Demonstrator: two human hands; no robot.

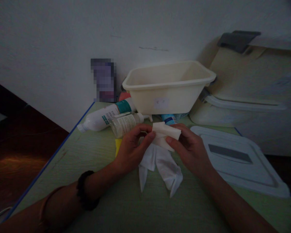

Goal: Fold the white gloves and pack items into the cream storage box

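Both my hands hold a white folded cloth or paper piece (163,136) above a green table (126,207). My left hand (132,147) pinches its left edge with thumb and fingers closed. My right hand (188,147) grips its right edge, thumb on top. Two white strips hang from the piece down onto the table between my wrists. A black band sits on my left wrist.
A cream plastic tub (168,85) stands behind my hands by the wall. A white bottle (104,117) and a clear bottle (124,123) lie on their sides at left. A white lid (240,158) lies at right, a large container (252,94) behind it.
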